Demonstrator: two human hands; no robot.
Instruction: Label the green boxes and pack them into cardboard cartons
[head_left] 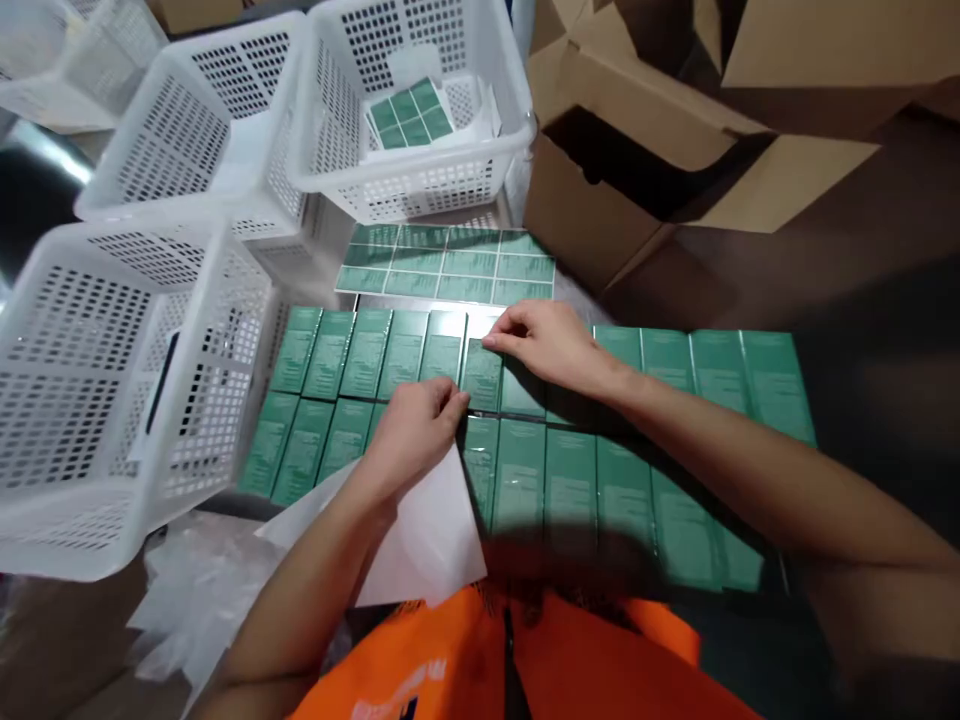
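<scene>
Over my remote feed, my left hand (416,430) has its fingers clamped on a white paper sheet (439,525) above two rows of glossy green rectangular boxes (520,475). My right hand (551,345) has fingertips together over the back row

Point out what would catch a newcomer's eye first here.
Most striking are the two rows of shiny green boxes across the middle, with the left hand and right hand close together over them. Bright orange clothing stands out at the bottom edge. White perforated baskets crowd the upper left, while an open cardboard box sits at the upper right.
</scene>
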